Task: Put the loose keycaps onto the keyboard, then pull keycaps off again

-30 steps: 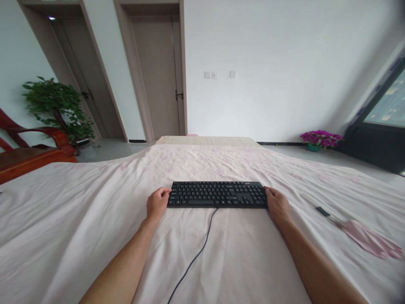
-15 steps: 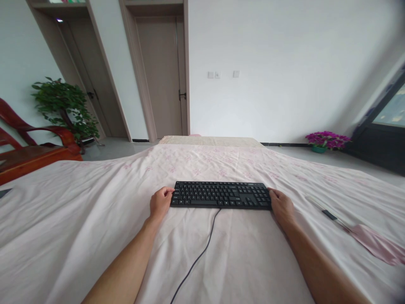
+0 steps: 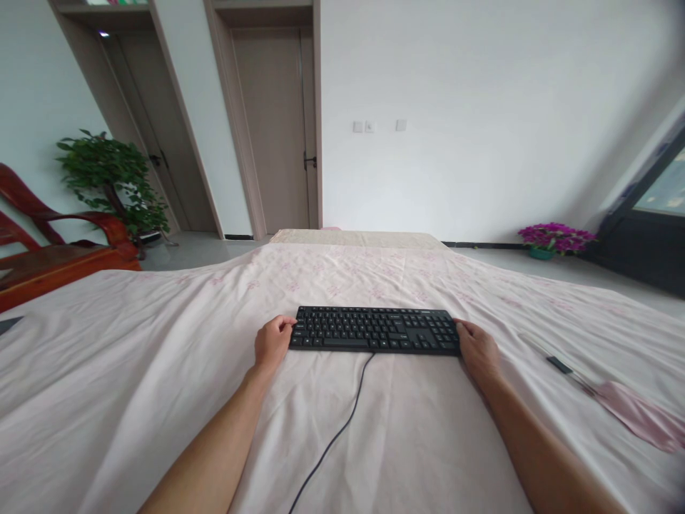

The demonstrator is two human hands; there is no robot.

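Observation:
A black computer keyboard (image 3: 374, 330) lies lengthwise across a pale pink flowered cloth (image 3: 176, 385), its keys facing up. My left hand (image 3: 272, 344) grips its left end, thumb and fingers closed on the edge. At the opposite end, my right hand (image 3: 478, 348) is closed on the right edge beside the number pad. The undersides of the fingers are hidden. From the keyboard's near side a thin black cable (image 3: 342, 428) curves toward me and runs out at the bottom of the view.
To the right lie a clear stick-like item with a black band (image 3: 559, 365) and a folded pink cloth (image 3: 639, 414). A wooden armchair (image 3: 101, 232) and a leafy plant (image 3: 110, 175) stand at left. Purple flowers in a green pot (image 3: 541, 253) sit on the floor at right.
Both hands stay on the keyboard's ends and the keyboard keeps its place. Only a very slight shift of the view shows.

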